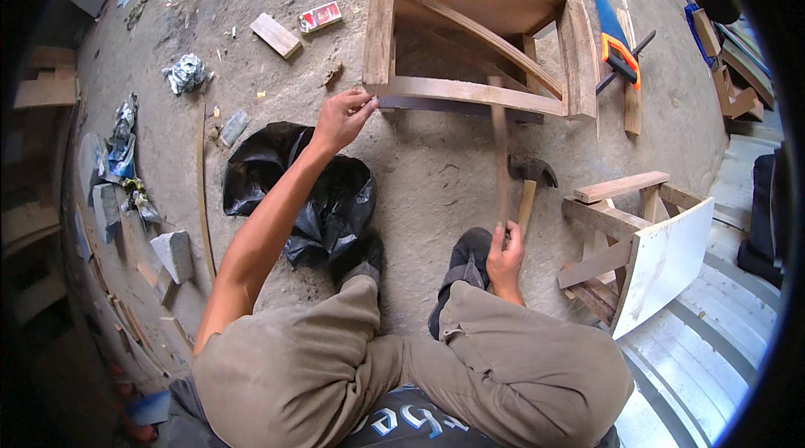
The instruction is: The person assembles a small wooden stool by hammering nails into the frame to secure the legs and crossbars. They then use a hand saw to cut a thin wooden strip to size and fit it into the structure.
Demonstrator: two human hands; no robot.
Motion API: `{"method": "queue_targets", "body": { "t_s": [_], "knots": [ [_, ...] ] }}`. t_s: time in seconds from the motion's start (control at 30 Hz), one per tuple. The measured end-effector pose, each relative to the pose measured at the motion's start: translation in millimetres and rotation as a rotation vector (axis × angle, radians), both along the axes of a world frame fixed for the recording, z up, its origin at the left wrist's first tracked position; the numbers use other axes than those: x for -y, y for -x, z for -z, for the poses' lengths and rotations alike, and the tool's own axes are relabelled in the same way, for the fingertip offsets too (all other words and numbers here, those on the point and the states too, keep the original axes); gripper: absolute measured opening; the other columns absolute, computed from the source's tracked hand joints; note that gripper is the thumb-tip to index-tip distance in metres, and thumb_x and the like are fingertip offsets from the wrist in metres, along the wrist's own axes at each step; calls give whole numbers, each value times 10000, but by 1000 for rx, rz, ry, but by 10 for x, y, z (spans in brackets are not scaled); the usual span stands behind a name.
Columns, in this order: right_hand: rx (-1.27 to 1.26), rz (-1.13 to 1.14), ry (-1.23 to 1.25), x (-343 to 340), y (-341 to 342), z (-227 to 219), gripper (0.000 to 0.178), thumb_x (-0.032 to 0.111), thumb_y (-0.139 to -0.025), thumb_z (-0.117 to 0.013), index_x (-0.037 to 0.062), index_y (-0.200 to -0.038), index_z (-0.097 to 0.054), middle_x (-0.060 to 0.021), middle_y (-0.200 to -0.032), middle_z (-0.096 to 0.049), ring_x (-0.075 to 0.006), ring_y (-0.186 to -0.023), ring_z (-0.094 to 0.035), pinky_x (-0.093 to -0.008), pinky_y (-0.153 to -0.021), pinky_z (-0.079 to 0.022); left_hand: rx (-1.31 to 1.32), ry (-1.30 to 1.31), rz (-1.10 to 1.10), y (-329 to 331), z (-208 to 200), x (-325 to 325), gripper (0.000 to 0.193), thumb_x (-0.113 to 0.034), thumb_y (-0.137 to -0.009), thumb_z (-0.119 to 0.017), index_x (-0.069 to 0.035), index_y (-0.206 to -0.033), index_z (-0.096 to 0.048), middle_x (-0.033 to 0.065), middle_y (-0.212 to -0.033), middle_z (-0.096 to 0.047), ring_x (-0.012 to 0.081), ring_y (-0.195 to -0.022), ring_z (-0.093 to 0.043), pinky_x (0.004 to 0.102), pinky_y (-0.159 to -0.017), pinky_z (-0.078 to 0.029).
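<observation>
Beyond the left hand (342, 121) lies the wooden frame (380, 25); its corner nearest.

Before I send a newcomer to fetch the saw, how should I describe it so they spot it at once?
Find the large open wooden frame at the top of the view, then look just to its right. There the saw lies beside a wooden strip. Its blue blade and orange-and-black handle set it apart from the bare wood around it.

The open wooden frame (482, 33) lies at one o'clock. At two, a thin brown stick (501, 159), blurred, points toward twelve.
</observation>
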State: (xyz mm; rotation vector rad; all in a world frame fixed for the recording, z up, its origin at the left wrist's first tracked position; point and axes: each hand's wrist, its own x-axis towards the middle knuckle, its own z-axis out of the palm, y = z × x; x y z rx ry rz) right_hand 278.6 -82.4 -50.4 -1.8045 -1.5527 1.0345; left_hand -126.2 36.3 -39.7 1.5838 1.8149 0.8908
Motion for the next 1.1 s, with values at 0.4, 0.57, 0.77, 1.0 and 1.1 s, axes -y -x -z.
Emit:
{"method": "queue_targets", "body": {
  "t_s": [0.4, 0.57, 0.77, 1.0, 1.1],
  "knots": [
    [-81, -373, -155, -814, 895, -307, 438, 89, -903, -608, -78, -1296, -509, -286, -1208, -560, -447, -1104, -573, -472, -945, -464, -10, 164, 31, -149, -216, 35, 262, -145, -915, -645, -18, -1136, -704, 162, -1051, -711, 247, -873, -691, 348, -700, -538],
    [-218, -349, -44, -738, 1246, -307, 470, 150, -940, -617, -69, -1333, -482, -277, -1238, -550, -412, -1090, -582, -438, -941, -473, 238, 50, -73, 2, -2, -112, 329, -134, -946, -613, 27, -1231, -646, 118, -1113, -717, 195, -999, -675, 307, -803, -542],
    [-360, -361, 19, -480, 1523, -198, 493, 190, -958, -631, -51, -1354, -460, -200, -1102, -555, -297, -905, -581, -406, -816, -487, 221, 93, -67, -58, 47, -283, 420, -285, -958, -663, 5, -1261, -641, 106, -1142, -712, 183, -1046, -647, 330, -900, -508],
    [-465, -409, 52, -517, 1588, -11, 521, 110, -960, -659, -25, -1395, -406, -153, -1135, -535, -162, -715, -661, -281, -609, -547, 413, 248, -219, -41, 276, -529, 639, -439, -972, -647, -13, -1430, -513, 158, -1382, -585, 244, -1239, -584, 399, -1025, -477],
    [-567, -399, 195, -573, 1603, 13, 531, 104, -952, -675, 2, -1393, -398, -138, -1150, -529, -153, -749, -669, -276, -621, -558, 475, 257, -236, -77, 349, -585, 659, -438, -960, -663, -17, -1439, -500, 168, -1387, -575, 241, -1236, -579, 405, -1011, -485]
  ]
}}
